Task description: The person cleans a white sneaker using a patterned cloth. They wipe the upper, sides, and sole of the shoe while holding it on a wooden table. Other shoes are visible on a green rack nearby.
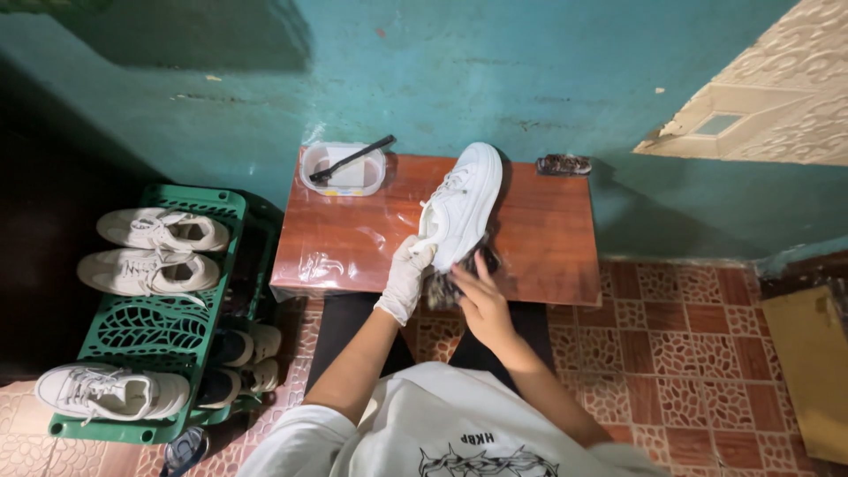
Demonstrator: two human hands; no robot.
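Head view, left hand: the left hand (406, 276), covered by a white glove, is closed around the heel end of the white sneaker (461, 205), with the forearm raised from the lap.
Head view, right hand: the bare right hand (481, 296) is curled around a dark patterned cloth (444, 288), which is pressed against the heel of the sneaker; the fingers are bent over the cloth.
Sneaker: it is held just above the near edge of the small wooden table (353, 234), toe pointed toward the teal wall (495, 79), sole turned to the right.
Table: its top is wrapped in clear plastic film, and it is set against the wall.
Tub: a clear plastic tub (343, 170) is placed at the far left corner of the table; a black brush (352, 159) is laid slantwise across its rim, and a pale content is seen inside, though what it is cannot be told.
Small object: a dark patterned item (564, 164) is laid at the far right corner of the table.
Rack: a green plastic rack (150, 331) is set left of the table; 3 white sneakers (148, 270) are laid on its top, and more shoes are tucked into the lower shelf.
Cardboard: a flat brown piece (808, 371) is laid on the tiled floor (680, 353) at the right.
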